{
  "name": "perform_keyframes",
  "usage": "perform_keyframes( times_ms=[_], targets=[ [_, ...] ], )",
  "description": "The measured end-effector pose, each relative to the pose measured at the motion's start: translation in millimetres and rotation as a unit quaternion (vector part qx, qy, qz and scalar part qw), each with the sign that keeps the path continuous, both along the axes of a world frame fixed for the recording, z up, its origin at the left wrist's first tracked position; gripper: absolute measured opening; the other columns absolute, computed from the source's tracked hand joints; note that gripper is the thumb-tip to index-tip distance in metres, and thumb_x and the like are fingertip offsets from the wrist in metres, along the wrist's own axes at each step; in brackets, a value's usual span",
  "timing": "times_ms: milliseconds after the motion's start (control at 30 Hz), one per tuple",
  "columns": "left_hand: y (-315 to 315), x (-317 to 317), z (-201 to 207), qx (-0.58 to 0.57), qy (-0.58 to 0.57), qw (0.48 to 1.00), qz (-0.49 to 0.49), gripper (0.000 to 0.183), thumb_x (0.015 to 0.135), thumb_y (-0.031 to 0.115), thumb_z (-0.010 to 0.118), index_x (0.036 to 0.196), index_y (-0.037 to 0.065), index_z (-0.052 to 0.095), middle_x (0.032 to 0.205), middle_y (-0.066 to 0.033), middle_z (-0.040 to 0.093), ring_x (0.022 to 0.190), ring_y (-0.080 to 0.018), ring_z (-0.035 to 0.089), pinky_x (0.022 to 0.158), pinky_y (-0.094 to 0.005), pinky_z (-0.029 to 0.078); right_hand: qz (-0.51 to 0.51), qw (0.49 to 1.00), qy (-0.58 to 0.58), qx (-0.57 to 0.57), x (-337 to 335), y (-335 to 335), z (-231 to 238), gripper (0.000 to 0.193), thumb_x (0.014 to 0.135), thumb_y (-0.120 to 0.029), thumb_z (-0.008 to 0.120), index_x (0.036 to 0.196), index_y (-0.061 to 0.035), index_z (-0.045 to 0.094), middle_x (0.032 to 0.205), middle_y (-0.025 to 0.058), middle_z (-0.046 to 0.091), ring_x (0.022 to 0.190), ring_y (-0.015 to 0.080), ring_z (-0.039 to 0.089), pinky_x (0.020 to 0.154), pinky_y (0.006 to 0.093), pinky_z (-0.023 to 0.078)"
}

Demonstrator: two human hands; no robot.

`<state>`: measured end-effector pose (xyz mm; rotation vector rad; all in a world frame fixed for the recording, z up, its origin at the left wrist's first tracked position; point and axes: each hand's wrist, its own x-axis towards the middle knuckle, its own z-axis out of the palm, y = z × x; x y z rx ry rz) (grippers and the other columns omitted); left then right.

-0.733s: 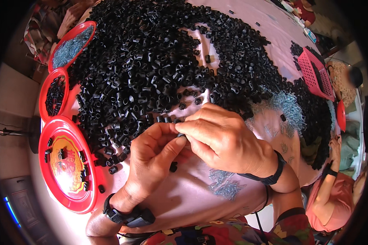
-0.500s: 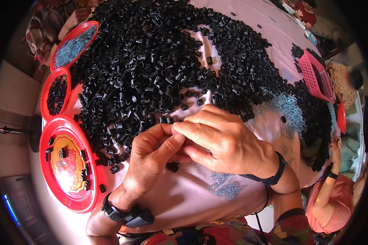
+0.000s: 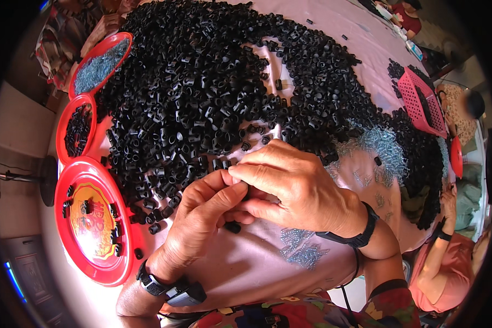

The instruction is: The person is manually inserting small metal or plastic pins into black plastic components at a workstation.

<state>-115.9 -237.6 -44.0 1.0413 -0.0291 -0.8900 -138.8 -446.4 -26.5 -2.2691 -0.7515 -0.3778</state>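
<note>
My left hand [image 3: 205,205] and my right hand [image 3: 292,188] meet at the near edge of a large heap of small black plastic parts [image 3: 197,104]. Both are closed, fingertips together. Thumb and fingers of the left pinch a small black plastic part, of which only a dark bit shows between the hands. The right thumb and forefinger are pinched against the left fingertips; whatever they grip is too small and covered to make out. Under the left fingers another black part [image 3: 233,227] lies on the pink cloth [image 3: 240,262].
At left stand a red plate [image 3: 65,240] with several black parts, a red dish [image 3: 61,131] of thin dark pieces and a red tray [image 3: 127,46] of clear bluish pieces. More clear pieces [image 3: 385,150] lie right, near a pink basket [image 3: 413,101]. Co-workers sit around the table.
My hands stay almost in place, with the fingers shifting slightly and a dark bit now showing between them. The whole view has moved very slightly.
</note>
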Motion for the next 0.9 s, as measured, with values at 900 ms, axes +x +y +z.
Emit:
perform_keyframes(
  times_ms=[900],
  targets=[
    [-1.8, -4.4, -4.7, -0.055, 0.006, 0.998, 0.007, 0.034, 0.111, 0.03, 0.053, 0.119, 0.0, 0.066, 0.106, -0.0083, 0.073, 0.098, -0.0136, 0.071, 0.086, -0.0307, 0.061, -0.028, 0.997, -0.066, 0.001, 4.3, -0.7, -2.3, 0.044, 0.069, -0.005, 0.086, 0.11, 0.0022, 0.07, 0.1, 0.0138, 0.072, 0.083, 0.03, 0.069, 0.073, 0.0397, 0.058]
  ],
)
